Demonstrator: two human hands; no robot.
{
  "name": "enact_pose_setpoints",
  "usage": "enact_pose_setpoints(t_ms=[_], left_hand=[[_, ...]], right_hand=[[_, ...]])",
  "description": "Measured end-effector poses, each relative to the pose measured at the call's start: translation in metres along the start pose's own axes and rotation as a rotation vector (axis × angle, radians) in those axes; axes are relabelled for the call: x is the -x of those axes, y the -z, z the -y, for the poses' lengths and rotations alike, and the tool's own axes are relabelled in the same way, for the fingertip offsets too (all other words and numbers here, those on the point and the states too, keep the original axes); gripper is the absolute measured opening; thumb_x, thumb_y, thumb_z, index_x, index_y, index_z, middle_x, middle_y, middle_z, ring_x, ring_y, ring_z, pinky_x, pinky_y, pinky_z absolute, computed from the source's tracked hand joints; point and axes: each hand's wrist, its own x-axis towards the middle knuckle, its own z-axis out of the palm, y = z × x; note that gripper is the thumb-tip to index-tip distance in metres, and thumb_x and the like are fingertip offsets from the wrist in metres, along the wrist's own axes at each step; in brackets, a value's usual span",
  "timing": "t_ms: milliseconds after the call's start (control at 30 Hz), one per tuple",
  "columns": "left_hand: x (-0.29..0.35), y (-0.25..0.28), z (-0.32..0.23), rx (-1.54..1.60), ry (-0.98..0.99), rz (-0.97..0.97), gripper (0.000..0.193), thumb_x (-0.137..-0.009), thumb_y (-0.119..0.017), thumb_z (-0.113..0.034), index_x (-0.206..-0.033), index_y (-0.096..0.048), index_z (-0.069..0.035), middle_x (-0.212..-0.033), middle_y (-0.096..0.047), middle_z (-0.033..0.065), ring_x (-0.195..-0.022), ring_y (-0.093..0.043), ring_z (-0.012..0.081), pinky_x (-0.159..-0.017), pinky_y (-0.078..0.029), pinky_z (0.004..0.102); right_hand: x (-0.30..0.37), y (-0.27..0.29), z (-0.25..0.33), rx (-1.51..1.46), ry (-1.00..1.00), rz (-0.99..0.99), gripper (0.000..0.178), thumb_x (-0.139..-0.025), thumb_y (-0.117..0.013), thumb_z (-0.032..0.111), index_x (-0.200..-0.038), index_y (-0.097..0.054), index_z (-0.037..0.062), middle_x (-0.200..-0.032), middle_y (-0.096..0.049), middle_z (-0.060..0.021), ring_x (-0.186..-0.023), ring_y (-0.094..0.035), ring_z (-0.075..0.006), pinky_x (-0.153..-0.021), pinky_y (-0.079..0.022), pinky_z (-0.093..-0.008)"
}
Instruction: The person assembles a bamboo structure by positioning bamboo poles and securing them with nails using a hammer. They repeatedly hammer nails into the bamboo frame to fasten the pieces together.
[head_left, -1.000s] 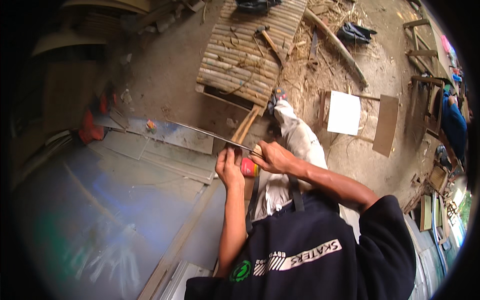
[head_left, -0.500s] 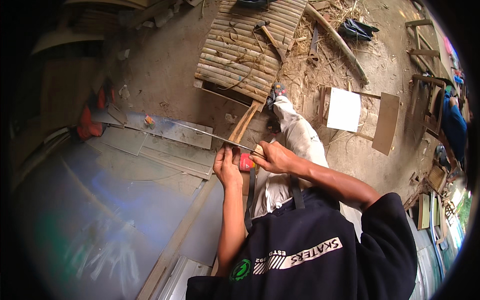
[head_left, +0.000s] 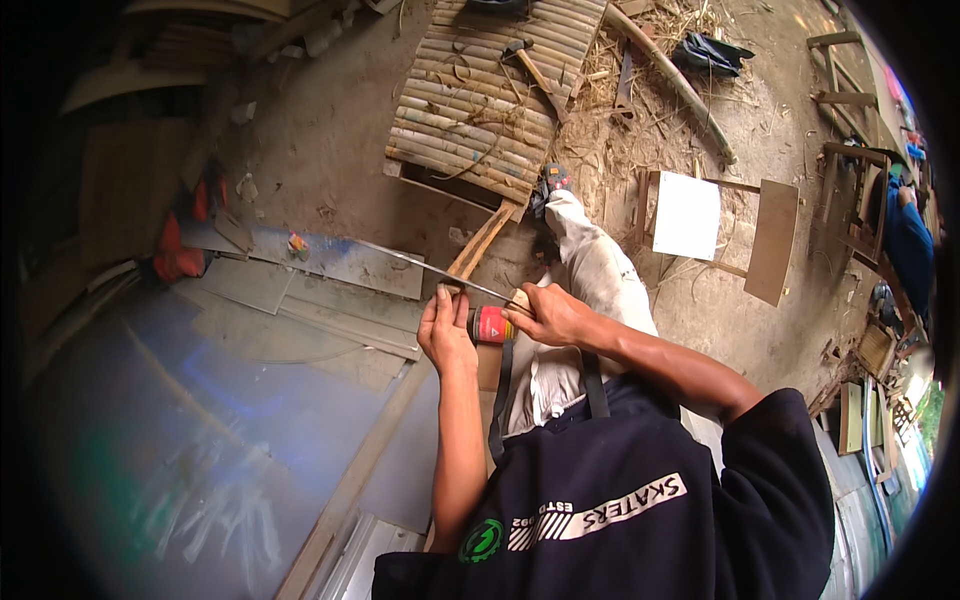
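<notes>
Dirt floor (head_left: pixel 340 130), two hands (head_left: pixel 447 335) (head_left: pixel 552 315), one slender tool (head_left: pixel 432 268), one can (head_left: pixel 493 324).

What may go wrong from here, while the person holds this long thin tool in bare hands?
The left hand's fingertips seem right by the tool; if its edge is sharp, a slip might cut them. The red can is close to the right hand and could get knocked. The hammer lies near the bench's edge, so a bump might drop it.
</notes>
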Motion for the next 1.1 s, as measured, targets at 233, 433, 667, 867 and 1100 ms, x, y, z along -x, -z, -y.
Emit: enact_pose_setpoints(t_ms=[233, 433, 667, 867, 1100], left_hand=[[-0.003, 0.001, -0.002, -0.014, 0.036, -0.012, 0.020, -0.096, -0.069, -0.015, -0.105, -0.067, 0.002, -0.104, -0.071, 0.0107, -0.095, -0.069, 0.0199, -0.092, -0.058, 0.0331], [-0.001, 0.008, -0.005, -0.031, 0.044, -0.015, 0.020, -0.096, -0.068, -0.015, -0.106, -0.067, 0.002, -0.108, -0.070, 0.0110, -0.097, -0.070, 0.0212, -0.092, -0.057, 0.0324], [-0.012, 0.027, -0.008, -0.052, 0.055, 0.056, 0.022, -0.098, -0.066, -0.017, -0.109, -0.066, 0.002, -0.108, -0.070, 0.0120, -0.098, -0.070, 0.0204, -0.091, -0.058, 0.0304], [-0.012, 0.040, -0.009, -0.079, 0.064, 0.012, 0.023, -0.099, -0.065, -0.018, -0.111, -0.064, 0.001, -0.112, -0.069, 0.0115, -0.101, -0.069, 0.0205, -0.093, -0.057, 0.0310], [-0.013, 0.037, -0.010, -0.100, 0.057, 0.021, 0.037, -0.101, -0.062, -0.020, -0.132, -0.058, 0.000, -0.123, -0.065, 0.0124, -0.110, -0.065, 0.0207, -0.098, -0.055, 0.0341]], right_hand=[[0.002, 0.004, -0.003, -0.115, -0.020, 0.063, 0.052, -0.093, -0.064, 0.042, -0.085, -0.060, -0.0086, -0.071, -0.063, -0.0322, -0.073, -0.067, -0.0474, -0.067, -0.054, -0.0502], [0.006, 0.000, -0.013, 0.001, -0.054, 0.046, 0.051, -0.093, -0.064, 0.044, -0.088, -0.061, -0.0077, -0.075, -0.066, -0.0298, -0.078, -0.067, -0.0473, -0.071, -0.054, -0.0505], [-0.015, -0.020, -0.046, 0.031, 0.053, 0.045, 0.049, -0.094, -0.061, 0.042, -0.092, -0.060, -0.0067, -0.073, -0.064, -0.0311, -0.078, -0.066, -0.0486, -0.071, -0.054, -0.0513], [-0.054, -0.014, -0.089, 0.159, -0.090, -0.059, 0.047, -0.096, -0.057, 0.039, -0.085, -0.062, -0.0059, -0.076, -0.065, -0.0308, -0.078, -0.066, -0.0476, -0.072, -0.055, -0.0510], [-0.071, -0.011, -0.129, 0.355, -0.220, -0.085, 0.045, -0.093, -0.060, 0.039, -0.086, -0.063, -0.0048, -0.078, -0.066, -0.0304, -0.082, -0.068, -0.0455, -0.075, -0.055, -0.0499]])
